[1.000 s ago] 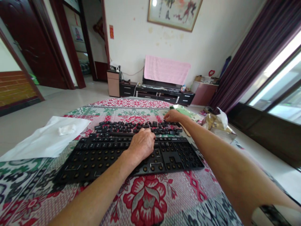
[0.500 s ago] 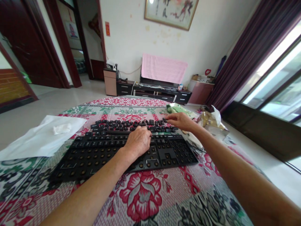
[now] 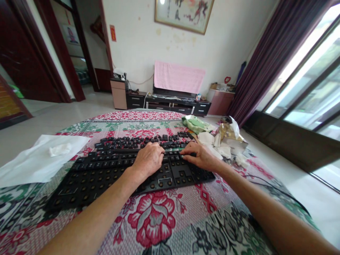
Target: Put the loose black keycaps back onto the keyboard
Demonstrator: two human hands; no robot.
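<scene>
A black keyboard [image 3: 106, 180] lies on the flowered tablecloth. Keycaps sit along its upper rows; most of its lower sockets are bare. My left hand [image 3: 149, 158] rests over the keyboard's upper middle with curled fingers, the fingertips turned away and what they hold hidden. Over the upper right of the keyboard, my right hand [image 3: 199, 156] pinches thumb and forefinger together at a small dark keycap, mostly covered by the fingers. Loose black keycaps [image 3: 127, 141] are spread in a band just behind the keyboard, with a long bar-shaped keycap [image 3: 124, 151] in front of them.
White paper [image 3: 34, 161] with a crumpled tissue [image 3: 60, 149] on it lies to the left. On the right are a green packet [image 3: 196, 123], crumpled tissues [image 3: 224, 151] and a gold tissue pack [image 3: 227, 134]. A black cable [image 3: 281, 193] runs off the right side.
My right hand has come back from the loose keycaps toward me, onto the keyboard's upper right. My left hand stays at the same part of the keyboard. The view has turned slightly right.
</scene>
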